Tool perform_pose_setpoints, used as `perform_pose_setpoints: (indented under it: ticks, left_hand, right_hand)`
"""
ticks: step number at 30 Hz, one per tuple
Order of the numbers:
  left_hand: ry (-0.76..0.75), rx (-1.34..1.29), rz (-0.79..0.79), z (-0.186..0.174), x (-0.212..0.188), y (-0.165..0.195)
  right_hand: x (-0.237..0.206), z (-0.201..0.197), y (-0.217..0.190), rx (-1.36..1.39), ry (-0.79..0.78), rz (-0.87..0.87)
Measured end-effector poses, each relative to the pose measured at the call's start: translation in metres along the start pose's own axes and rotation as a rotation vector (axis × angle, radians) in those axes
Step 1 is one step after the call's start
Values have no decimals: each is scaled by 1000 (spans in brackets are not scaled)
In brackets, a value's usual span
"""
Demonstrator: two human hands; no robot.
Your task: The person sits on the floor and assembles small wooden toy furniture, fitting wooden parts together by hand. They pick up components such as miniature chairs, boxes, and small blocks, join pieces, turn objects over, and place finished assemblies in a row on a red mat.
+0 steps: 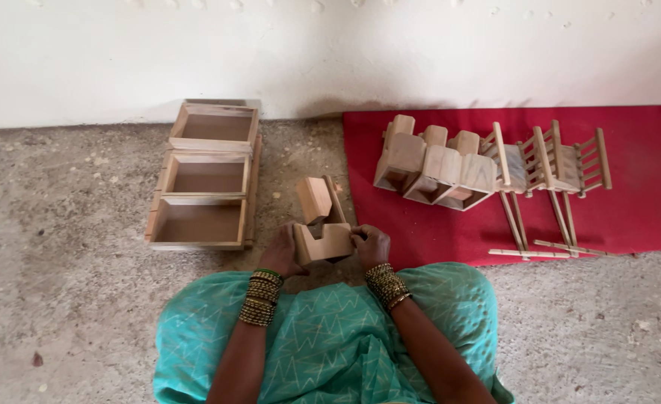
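Pale wooden toy chair [321,224], small and unpainted, is held low over the grey concrete floor [69,299], just left of the red cloth mat [644,202] and close above a lap draped in turquoise fabric [330,344]. The chair's near side is gripped from the left by the left hand [282,252], its fingers curled against the wood, and from the right by the right hand [371,245], whose fingers are closed over the edge. Stacks of gold and green bangles [262,296] are worn on both wrists. Three shallow, open wooden boxes [205,179] are laid in a column well to the left of the mat, the farthest one against the white wall [196,52]. On the mat itself, a row of similar solid-sided wooden chairs [435,172] is set, tipped over; beside them to the right, slatted wooden chairs [555,168] are stood, though their exact number cannot quite be made out.
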State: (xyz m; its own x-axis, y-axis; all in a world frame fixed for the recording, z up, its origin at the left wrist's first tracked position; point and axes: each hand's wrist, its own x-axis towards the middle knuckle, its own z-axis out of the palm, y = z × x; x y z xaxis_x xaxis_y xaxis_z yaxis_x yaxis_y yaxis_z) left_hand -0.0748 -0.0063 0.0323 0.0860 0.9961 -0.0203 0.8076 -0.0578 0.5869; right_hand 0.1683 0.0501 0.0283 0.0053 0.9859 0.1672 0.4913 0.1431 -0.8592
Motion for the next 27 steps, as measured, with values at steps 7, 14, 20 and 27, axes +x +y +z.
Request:
perform_pose_setpoints:
  ticks: [7, 14, 20, 27]
  left_hand:
    - [7, 160, -5, 5, 1, -13]
    - [-1, 51, -64, -1, -5, -10]
    - [31, 4, -44, 3, -1, -8]
    - [47, -35, -21, 9, 1, -10]
  right_hand:
    - [-34, 40, -37, 96, -57, -372]
    - [-12, 20, -8, -126, 61, -232]
    - [-42, 32, -29, -16, -13, -483]
    - [-5, 11, -14, -168, 63, -312]
